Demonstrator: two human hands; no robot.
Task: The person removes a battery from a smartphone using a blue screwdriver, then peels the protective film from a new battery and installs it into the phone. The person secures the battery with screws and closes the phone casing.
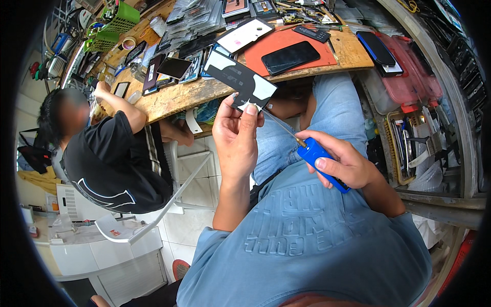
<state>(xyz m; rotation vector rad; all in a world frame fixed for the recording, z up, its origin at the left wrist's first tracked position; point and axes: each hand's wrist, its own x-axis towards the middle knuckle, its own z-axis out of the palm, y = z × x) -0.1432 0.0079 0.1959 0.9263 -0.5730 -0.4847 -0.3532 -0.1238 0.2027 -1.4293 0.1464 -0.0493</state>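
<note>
My left hand [235, 140] is raised over my lap, thumb and fingers pinching the lower end of a flat black phone battery [236, 75] with white patches at both ends. My right hand [345, 159] is wrapped round a blue handheld tool [316, 155] with a brass nozzle. From that nozzle a thin, pale rod or wire reaches up toward the battery's lower end near my left thumb. Whether its tip touches the battery, I cannot tell. Past the battery, a black phone [290, 58] lies on an orange-red mat [327, 55] on the wooden bench [353, 50].
Phone parts and a pile of clear sleeves [192, 23] crowd the bench. A white box [245, 35] lies beside the mat. To the left sits another person [115, 158] in black at the bench. A dark blue phone [376, 47] and a red-lidded case [404, 77] are at right.
</note>
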